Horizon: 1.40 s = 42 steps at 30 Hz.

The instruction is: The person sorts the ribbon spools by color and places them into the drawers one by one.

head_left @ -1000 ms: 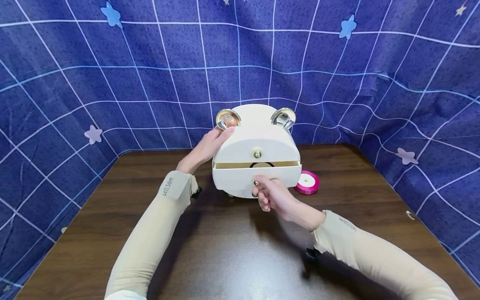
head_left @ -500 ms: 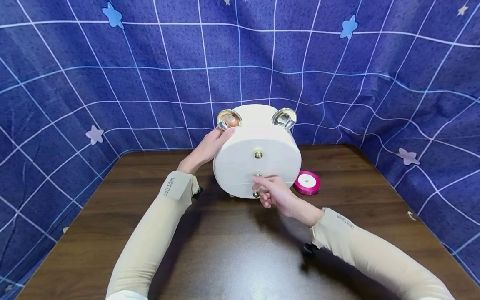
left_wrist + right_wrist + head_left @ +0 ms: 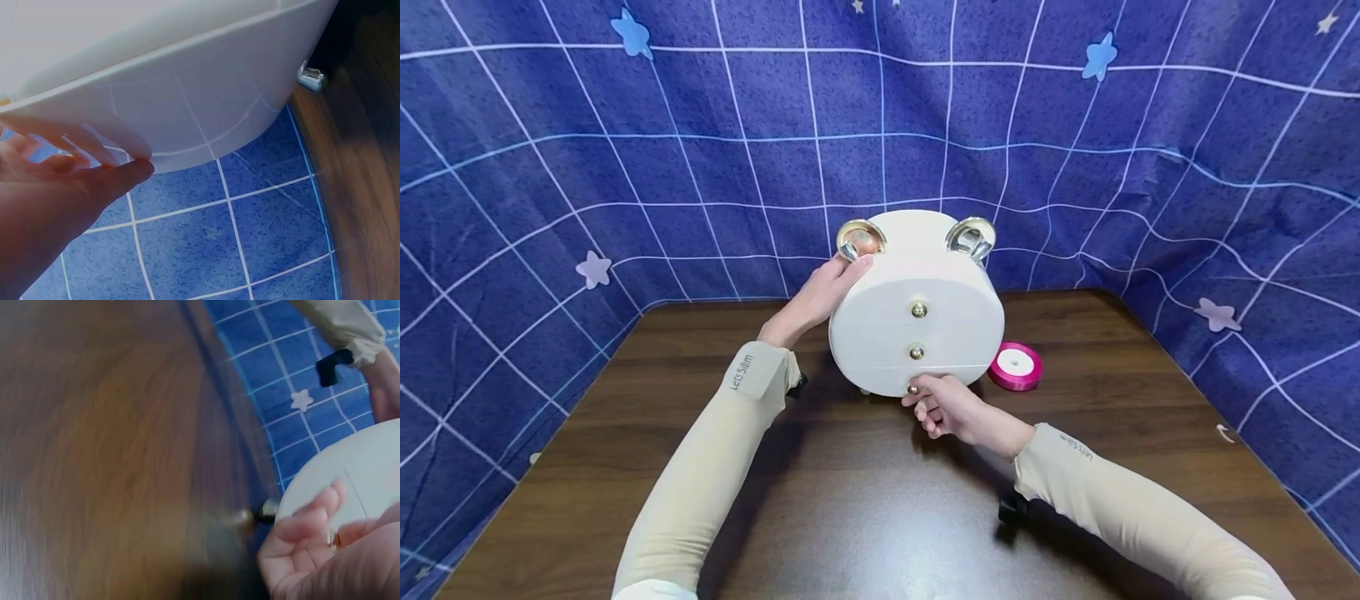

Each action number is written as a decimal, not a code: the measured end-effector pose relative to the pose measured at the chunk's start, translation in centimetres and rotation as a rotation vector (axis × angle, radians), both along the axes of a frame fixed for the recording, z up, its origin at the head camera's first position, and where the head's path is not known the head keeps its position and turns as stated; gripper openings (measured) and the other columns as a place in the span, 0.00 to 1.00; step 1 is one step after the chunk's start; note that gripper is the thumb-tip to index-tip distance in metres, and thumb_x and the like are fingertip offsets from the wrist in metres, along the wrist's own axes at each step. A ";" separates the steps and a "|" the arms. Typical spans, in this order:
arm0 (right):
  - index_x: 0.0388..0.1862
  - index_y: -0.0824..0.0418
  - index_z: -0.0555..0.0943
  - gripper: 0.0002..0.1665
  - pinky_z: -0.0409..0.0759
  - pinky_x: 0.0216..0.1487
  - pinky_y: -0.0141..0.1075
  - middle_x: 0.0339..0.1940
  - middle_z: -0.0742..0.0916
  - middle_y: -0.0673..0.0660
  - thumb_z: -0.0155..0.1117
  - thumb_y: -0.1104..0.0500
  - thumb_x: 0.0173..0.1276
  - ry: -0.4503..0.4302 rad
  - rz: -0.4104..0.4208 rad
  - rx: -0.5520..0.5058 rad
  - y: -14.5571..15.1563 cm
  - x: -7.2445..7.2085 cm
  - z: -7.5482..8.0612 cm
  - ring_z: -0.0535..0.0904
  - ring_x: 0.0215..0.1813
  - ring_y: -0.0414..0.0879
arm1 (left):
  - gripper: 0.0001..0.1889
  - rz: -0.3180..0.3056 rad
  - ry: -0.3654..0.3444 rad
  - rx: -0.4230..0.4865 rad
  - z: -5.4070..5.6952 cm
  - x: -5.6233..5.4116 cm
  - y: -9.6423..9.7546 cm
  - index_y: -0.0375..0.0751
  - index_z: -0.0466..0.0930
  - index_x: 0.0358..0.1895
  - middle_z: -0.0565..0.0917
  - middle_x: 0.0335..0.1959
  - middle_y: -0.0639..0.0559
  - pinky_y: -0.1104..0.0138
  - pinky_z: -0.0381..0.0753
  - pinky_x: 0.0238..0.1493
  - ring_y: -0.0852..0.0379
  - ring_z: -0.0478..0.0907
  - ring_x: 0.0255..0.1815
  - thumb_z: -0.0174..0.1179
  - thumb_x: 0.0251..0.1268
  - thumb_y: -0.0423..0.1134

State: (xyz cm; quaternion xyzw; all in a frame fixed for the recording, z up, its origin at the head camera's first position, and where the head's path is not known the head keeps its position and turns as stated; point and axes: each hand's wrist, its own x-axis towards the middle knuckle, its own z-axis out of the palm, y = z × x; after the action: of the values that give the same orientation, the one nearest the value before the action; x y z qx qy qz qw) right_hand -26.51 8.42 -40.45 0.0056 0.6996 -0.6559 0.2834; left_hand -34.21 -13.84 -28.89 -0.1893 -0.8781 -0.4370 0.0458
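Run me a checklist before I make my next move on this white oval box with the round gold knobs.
1. Left hand touching the glossy white oval box: ok.
2. Right hand at the lowest round gold knob: ok.
3. White top drawer front and white middle drawer front closed: ok.
4. Round pink ribbon spool beside the box, not before its front: ok.
5. Contents of the lowest drawer: cannot tell; its white front is closed.

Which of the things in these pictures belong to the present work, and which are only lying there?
In the work, it seems:
white box, touched by the left grip
bottom knob, at the right grip

Only around:
pink ribbon roll, beside the box
brown table, underneath
blue cloth, behind
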 end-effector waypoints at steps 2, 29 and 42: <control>0.46 0.71 0.75 0.22 0.66 0.19 0.28 0.11 0.73 0.46 0.47 0.52 0.71 -0.016 -0.014 -0.037 -0.1 0.0 0.0 0.66 0.12 0.36 | 0.29 0.002 0.004 0.004 0.0 -0.1 0.0 0.53 0.70 0.65 0.84 0.45 0.44 0.57 0.78 0.53 0.51 0.82 0.43 0.41 0.71 0.66; 0.44 0.70 0.75 0.17 0.59 0.18 0.28 0.08 0.67 0.44 0.48 0.59 0.66 -0.035 -0.151 -0.149 -0.7 1.1 -0.4 0.60 0.13 0.37 | 0.32 0.008 0.002 -0.031 0.0 0.3 0.0 0.54 0.73 0.61 0.84 0.41 0.47 0.59 0.79 0.50 0.53 0.82 0.40 0.37 0.68 0.71; 0.40 0.67 0.76 0.15 0.57 0.16 0.28 0.07 0.63 0.44 0.49 0.56 0.68 -0.021 -0.152 -0.127 -0.5 1.7 -0.8 0.59 0.11 0.36 | 0.33 0.019 0.004 -0.042 0.1 0.3 0.2 0.53 0.72 0.62 0.83 0.44 0.47 0.58 0.78 0.52 0.52 0.81 0.45 0.38 0.68 0.70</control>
State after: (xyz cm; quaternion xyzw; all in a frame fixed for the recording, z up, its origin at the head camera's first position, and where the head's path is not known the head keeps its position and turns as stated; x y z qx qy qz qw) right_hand -24.81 7.89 -41.29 0.0476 0.6513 -0.7184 0.2397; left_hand -33.96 -13.66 -28.84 -0.1827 -0.8888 -0.4175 0.0477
